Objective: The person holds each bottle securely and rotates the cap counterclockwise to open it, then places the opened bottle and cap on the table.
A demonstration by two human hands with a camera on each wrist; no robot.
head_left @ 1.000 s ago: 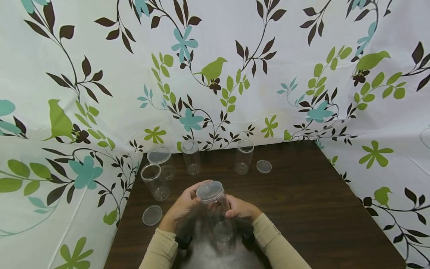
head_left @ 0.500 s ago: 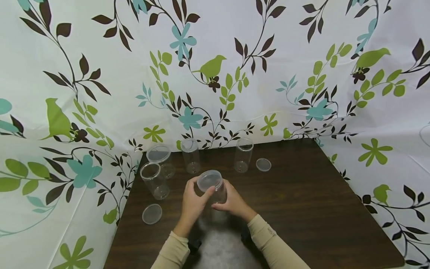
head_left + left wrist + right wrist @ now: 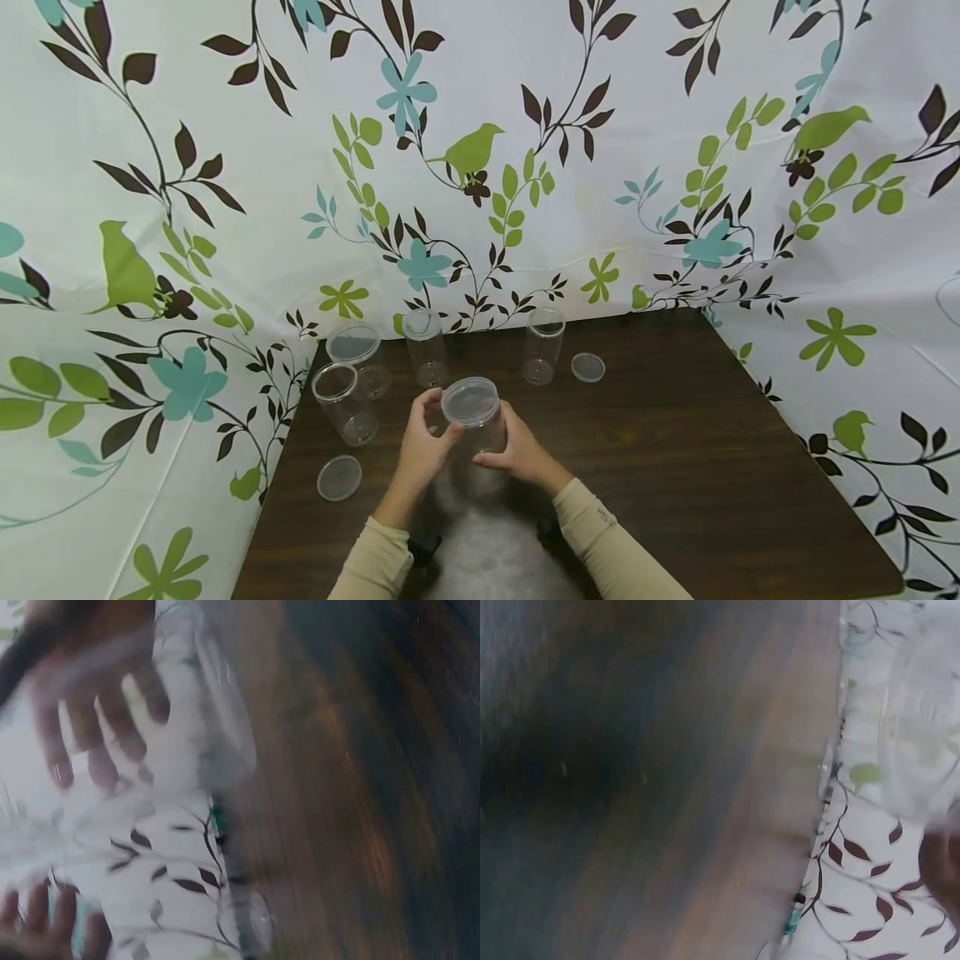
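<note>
Here, lidded jar (image 3: 483, 432), between left fingers (image 3: 447, 437) and right fingers (image 3: 493, 460)

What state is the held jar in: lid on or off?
On: in the head view, a lid covers the jar. Whether it is fully tightened, I cannot tell.

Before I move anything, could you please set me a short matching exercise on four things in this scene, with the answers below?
1. Nearest jar
2. Table
3. Sleeves
4. Loose lids

A. Lying flat on the brown surface
B. Beige
C. Between the left hand and right hand
D. Dark brown

Pairs: 1-C, 2-D, 3-B, 4-A.
</note>
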